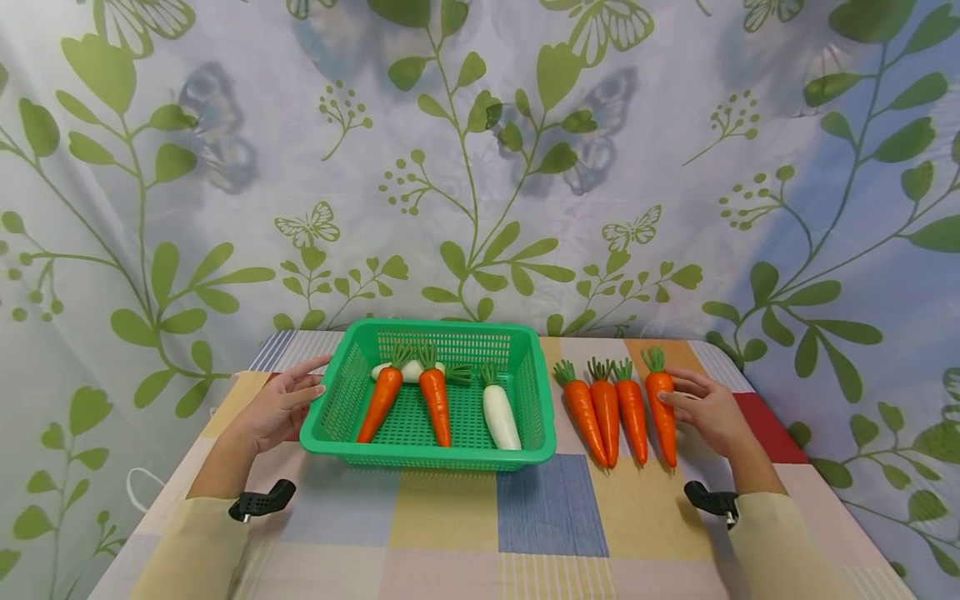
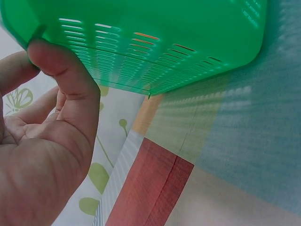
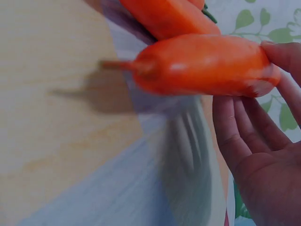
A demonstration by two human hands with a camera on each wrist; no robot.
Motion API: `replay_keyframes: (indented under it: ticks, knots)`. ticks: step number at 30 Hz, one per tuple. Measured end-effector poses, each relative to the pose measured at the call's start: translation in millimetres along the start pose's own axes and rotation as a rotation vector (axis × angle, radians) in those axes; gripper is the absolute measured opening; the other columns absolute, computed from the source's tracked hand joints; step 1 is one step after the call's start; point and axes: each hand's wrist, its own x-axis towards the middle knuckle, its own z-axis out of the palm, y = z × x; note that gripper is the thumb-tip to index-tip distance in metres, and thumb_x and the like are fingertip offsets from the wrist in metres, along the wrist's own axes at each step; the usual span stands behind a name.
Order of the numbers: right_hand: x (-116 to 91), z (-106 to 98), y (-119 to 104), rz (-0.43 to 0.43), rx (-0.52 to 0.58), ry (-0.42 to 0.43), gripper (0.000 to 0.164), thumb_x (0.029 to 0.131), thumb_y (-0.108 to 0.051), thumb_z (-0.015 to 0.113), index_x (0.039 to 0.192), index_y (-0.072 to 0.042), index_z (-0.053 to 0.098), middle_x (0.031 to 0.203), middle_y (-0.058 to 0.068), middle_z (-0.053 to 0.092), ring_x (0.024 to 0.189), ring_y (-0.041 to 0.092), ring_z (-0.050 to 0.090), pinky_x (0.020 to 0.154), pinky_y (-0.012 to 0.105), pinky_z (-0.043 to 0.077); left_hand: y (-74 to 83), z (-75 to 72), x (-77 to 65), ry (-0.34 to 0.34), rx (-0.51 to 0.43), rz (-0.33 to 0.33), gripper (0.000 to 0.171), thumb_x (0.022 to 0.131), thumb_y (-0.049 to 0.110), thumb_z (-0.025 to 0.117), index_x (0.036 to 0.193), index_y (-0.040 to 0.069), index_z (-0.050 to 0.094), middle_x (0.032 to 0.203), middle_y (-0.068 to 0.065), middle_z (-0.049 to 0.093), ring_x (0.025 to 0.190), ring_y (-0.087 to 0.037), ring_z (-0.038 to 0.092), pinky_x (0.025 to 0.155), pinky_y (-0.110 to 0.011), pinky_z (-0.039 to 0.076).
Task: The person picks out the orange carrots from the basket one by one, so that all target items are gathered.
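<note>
Head view, curtain (image 1: pixel 480 258) behind basket (image 1: pixel 427 453), carrots (image 1: pixel 384 398) across likely radish (image 1: pixel 412 372)

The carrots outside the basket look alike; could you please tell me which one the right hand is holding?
The rightmost carrot in the head view; the right hand holds it, while the other three carrots outside are untouched.

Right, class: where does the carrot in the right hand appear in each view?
Head: right of centre, the rightmost carrot, in the right hand.
Left wrist: not in it.
Right wrist: upper middle, lying crosswise, tip pointing left.
Shared landmark: the leaf-print curtain.
</note>
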Motion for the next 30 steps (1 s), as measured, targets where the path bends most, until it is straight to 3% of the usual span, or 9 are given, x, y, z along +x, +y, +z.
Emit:
replay_keyframes:
  ticks: [7,20,30]
  knots:
    - [8,-3,1,0.024,-0.105,-0.037,0.075,0.096,-0.038,0.072,0.155,-0.005,0.040,0.153,0.031,0.044,0.094,-0.002,0.067,0.085,0.024,0.061,-1.2,0.1,0.7,-0.013,-0.014,-0.001,0.070,0.107,0.008,0.052,0.164,0.007,0.012,0.121,0.001,0.067,0.104,-0.012,0.072,0.090,-0.032,0.062]
    - [19,-6,1,0.084,-0.115,-0.131,0.076,0.097,-0.032,0.072,0.156,0.000,0.038,0.154,0.033,0.042,0.102,0.006,0.068,0.090,0.030,0.062,-0.3,0.5,1.0,-0.007,0.002,0.008,0.072,0.106,0.009,0.053,0.164,0.006,0.011,0.120,0.002,0.067,0.104,-0.012,0.072,0.089,-0.032,0.062]
    - [23,-5,1,0.096,-0.127,-0.150,0.075,0.096,-0.032,0.073,0.155,0.000,0.040,0.149,0.032,0.049,0.101,0.008,0.070,0.089,0.031,0.062,-1.6,-0.9,0.5,-0.016,-0.011,0.015,0.071,0.107,0.008,0.052,0.164,0.006,0.011,0.121,0.002,0.067,0.104,-0.012,0.073,0.089,-0.032,0.062]
